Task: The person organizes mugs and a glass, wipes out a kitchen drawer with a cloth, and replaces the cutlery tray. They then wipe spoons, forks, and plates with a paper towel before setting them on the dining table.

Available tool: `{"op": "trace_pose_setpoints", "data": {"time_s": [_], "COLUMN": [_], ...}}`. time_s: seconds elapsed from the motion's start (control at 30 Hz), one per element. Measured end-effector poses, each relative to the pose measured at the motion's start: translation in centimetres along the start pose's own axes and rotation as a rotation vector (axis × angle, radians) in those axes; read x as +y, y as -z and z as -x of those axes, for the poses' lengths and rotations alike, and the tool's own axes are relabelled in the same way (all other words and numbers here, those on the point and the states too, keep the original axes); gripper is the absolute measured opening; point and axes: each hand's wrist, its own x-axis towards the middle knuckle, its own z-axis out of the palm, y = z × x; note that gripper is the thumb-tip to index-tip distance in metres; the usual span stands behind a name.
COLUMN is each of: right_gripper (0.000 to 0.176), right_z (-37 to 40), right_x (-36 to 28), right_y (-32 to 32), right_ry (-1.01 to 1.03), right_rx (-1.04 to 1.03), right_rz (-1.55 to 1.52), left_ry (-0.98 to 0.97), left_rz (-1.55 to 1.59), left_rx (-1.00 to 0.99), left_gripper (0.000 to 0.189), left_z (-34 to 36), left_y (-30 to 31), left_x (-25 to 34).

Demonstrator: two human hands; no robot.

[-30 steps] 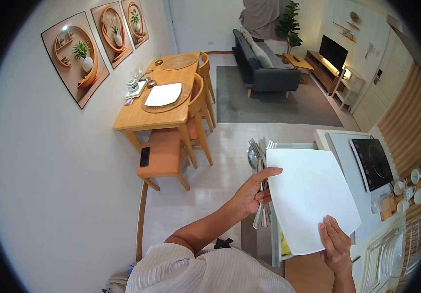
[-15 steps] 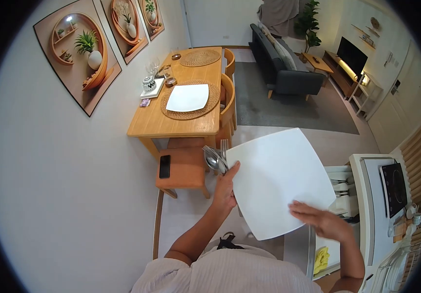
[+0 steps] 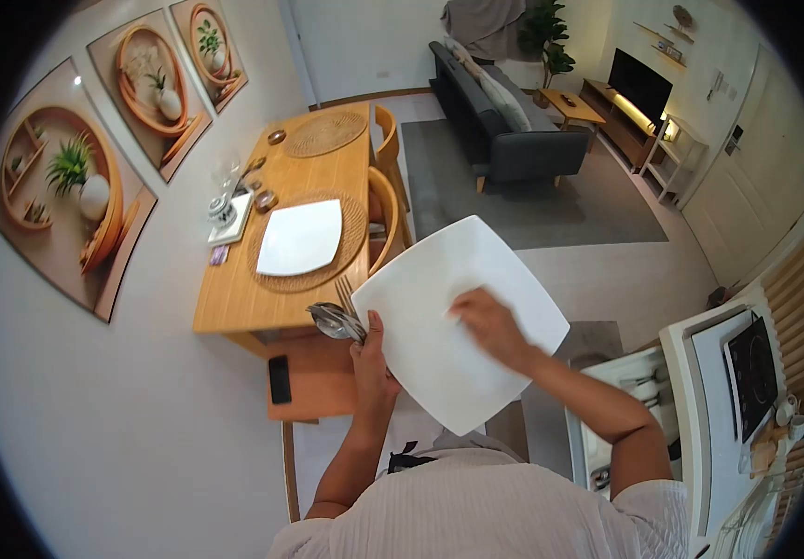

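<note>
My left hand (image 3: 371, 359) grips the left edge of a white square plate (image 3: 430, 349) together with a bundle of spoons and forks (image 3: 337, 319) that sticks out toward the table. My right hand (image 3: 488, 323) lies flat on top of the plate near its middle, fingers spread. The plate is held in front of my chest, tilted, over the floor beside the wooden dining table (image 3: 234, 298).
On the table lies another white square plate (image 3: 300, 238) on a round woven placemat, a second placemat (image 3: 325, 133) further back, and a teapot tray (image 3: 226, 212). A stool with a phone (image 3: 280, 379) stands at the table's near end. An open drawer (image 3: 597, 410) and counter sit at right.
I have turned and come closer to the dining table. My right hand slid from the plate's lower right edge onto its top surface. The left hand keeps the plate and cutlery.
</note>
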Motion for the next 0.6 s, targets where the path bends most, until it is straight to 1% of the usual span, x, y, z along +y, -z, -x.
{"op": "trace_pose_setpoints", "data": {"time_s": [0.03, 0.07, 0.1, 0.13, 0.17, 0.2, 0.23, 0.3, 0.33, 0.4, 0.43, 0.5, 0.6], "right_gripper": [0.023, 0.024, 0.024, 0.026, 0.028, 0.027, 0.026, 0.022, 0.022, 0.017, 0.017, 0.02, 0.019], "right_z": [-0.6, -1.6, -3.4, -4.5, -5.7, -7.2, -8.8, -12.0, -13.4, -15.8, -16.8, -19.7, -23.1], "right_x": [-0.1, -0.4, -0.7, 1.8, 4.9, 8.2, 11.3, 15.4, 17.0, 19.9, 20.9, 22.7, 23.5], "right_y": [-1.0, -1.4, -0.1, 0.2, 0.1, 0.7, 1.9, 5.0, 5.4, 5.5, 4.8, 2.8, 0.5], "right_ry": [0.029, 0.107, 0.098, 0.114, 0.128, 0.072, 0.009, -0.063, -0.063, -0.066, -0.071, -0.051, 0.007], "right_rx": [-0.036, -0.045, -0.134, -0.077, -0.015, 0.075, 0.162, 0.334, 0.335, 0.448, 0.451, 0.474, 0.347], "right_rz": [-0.093, -0.173, -0.226, -0.184, -0.145, -0.059, 0.025, 0.191, 0.193, 0.259, 0.258, 0.127, -0.1], "left_ry": [0.006, 0.009, 0.01, 0.01, -0.03, -0.066, -0.056, 0.094, 0.094, 0.073, 0.077, -0.005, 0.027], "left_rz": [-0.001, 0.033, 0.068, 0.069, 0.043, 0.013, 0.001, 0.034, 0.034, -0.076, -0.082, -0.046, -0.075], "left_rx": [-0.009, -0.003, 0.003, -0.008, -0.023, -0.03, -0.028, -0.207, -0.209, -0.096, -0.096, -0.038, -0.061], "left_gripper": [0.037, 0.035, 0.034, 0.034, 0.033, 0.033, 0.033, 0.033, 0.033, 0.031, 0.031, 0.029, 0.032], "left_z": [-1.5, -3.0, -4.4, -6.0, -7.5, -8.7, -10.1, -13.3, -14.5, -16.8, -17.8, -20.6, -26.0], "left_y": [-1.3, -2.6, -3.8, -4.9, -5.6, -5.8, -5.2, -3.9, -4.7, -6.8, -8.2, -11.3, -12.4], "left_x": [-0.4, -0.8, -1.3, -1.9, -2.4, -2.9, -3.4, -4.3, -4.5, -4.9, -5.0, -5.3, -5.9]}}
